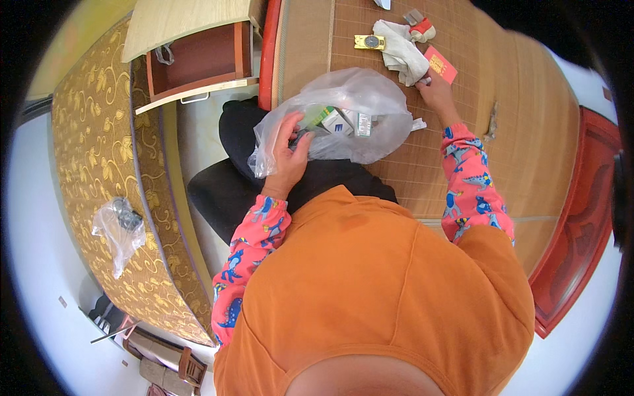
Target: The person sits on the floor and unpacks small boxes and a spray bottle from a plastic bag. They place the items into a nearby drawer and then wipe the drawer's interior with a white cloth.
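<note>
A translucent plastic bag lies across my dark trousers and the bamboo mat, its mouth towards my left side. My left hand holds the bag at its mouth, with plastic draped over the fingers. Inside are a white box with a blue mark, a green and yellow box and another printed white box. At the upper right, my right hand pinches the lower corner of a crumpled white cloth. A red envelope with gold print lies just beyond that hand.
A gold-coloured clock or watch-like object touches the cloth's left side. Past the cloth sits a small red and cream object. An open drawer juts out at upper left. Another clear bag rests on the patterned brown surface.
</note>
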The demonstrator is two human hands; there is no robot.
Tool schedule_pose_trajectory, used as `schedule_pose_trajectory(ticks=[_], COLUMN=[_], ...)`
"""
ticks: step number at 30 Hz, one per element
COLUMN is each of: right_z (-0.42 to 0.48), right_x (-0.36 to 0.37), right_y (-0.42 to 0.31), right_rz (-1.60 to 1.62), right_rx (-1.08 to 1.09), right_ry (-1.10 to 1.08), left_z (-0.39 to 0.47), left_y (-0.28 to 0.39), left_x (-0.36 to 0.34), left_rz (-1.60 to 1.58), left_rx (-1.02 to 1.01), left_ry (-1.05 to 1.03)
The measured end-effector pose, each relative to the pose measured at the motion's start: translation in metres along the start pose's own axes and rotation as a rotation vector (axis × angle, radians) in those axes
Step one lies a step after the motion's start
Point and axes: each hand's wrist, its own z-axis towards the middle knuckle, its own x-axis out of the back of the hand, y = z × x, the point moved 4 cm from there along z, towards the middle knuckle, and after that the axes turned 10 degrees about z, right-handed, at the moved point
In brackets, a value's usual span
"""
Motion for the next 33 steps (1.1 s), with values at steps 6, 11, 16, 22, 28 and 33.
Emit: schedule_pose_trajectory(ticks=[6, 11, 16, 22, 28, 33], right_z=[-0.060, -0.125, -0.143, -0.139, -0.143, -0.149], right_x=[0.011, 0.025, -0.016, -0.032, -0.049, -0.075], right_y=[-0.018, -0.160, -0.156, -0.155, -0.165, -0.165], right_rz=[0.458, 0.408, 1.091, 1.461, 1.503, 1.487], right_rx=[-0.198, 0.362, -0.099, -0.332, -0.354, -0.425], right_ry=[0.043, -0.140, -0.436, -0.634, -0.775, -0.864], left_z=[0.001, 0.003, 0.003, 0.002, 0.004, 0.005], left_y=[0.001, 0.000, 0.000, 0.004, 0.010, 0.016], left_x=[0.000, -0.005, -0.002, 0.002, 0.002, 0.002], left_rz=[0.033, 0.035, 0.063, 0.106, 0.009, 0.021], left_rx=[-0.029, -0.028, -0.078, -0.159, -0.231, -0.276], left_ry=[-0.012, -0.006, 0.013, 0.007, -0.109, -0.152])
